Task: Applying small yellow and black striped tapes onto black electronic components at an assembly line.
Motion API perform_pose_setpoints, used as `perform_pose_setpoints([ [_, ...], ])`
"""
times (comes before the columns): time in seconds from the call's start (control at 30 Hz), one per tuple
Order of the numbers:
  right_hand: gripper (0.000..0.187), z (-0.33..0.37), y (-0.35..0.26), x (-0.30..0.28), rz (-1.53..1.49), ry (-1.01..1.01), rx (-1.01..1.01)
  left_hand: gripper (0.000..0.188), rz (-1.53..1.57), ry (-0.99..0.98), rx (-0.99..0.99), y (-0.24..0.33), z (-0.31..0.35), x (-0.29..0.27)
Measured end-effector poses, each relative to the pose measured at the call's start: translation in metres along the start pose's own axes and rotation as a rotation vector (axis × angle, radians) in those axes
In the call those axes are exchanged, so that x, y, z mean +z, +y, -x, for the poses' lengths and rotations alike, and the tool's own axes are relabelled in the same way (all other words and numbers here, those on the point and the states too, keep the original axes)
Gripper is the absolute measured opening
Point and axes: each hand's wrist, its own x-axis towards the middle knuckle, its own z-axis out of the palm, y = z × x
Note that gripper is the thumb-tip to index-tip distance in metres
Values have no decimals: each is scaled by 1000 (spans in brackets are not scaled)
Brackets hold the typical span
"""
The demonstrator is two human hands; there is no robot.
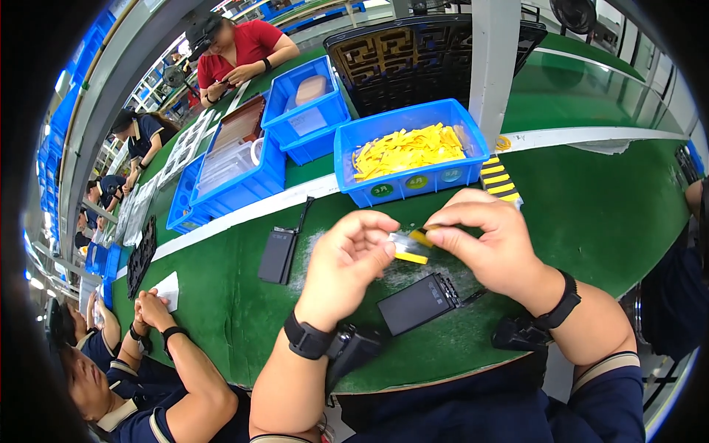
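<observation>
Over the green bench my left hand (347,258) pinches a small strip (410,258) with a yellow end and a pale, see-through part. Close beside it, the thumb and finger of my right hand (484,240) are closed on a small dark-and-yellow piece (422,236). Whether the two pieces are joined I cannot tell. Below my hands lies a flat black battery (413,304) with a connector tail on its right. A second black battery (278,255), its tail pointing up, rests left of my left hand.
Past my hands stands a blue bin (413,192) full of yellow strips (410,151). More blue bins (244,188) stand to its left, near a grey post (492,66). Co-workers sit at far left, near left and the right edge; the near-left person's hands (153,310) rest on the bench.
</observation>
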Motion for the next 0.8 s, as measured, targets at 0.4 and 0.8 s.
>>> perform_pose_setpoints([
  [0.4,11,-2,0,-4,60,106,-23,48,-1056,-172,444,-3,11,28],
  [0.8,12,2,-1,2,53,85,-48,20,-272,-83,-55,-11,10,25],
])
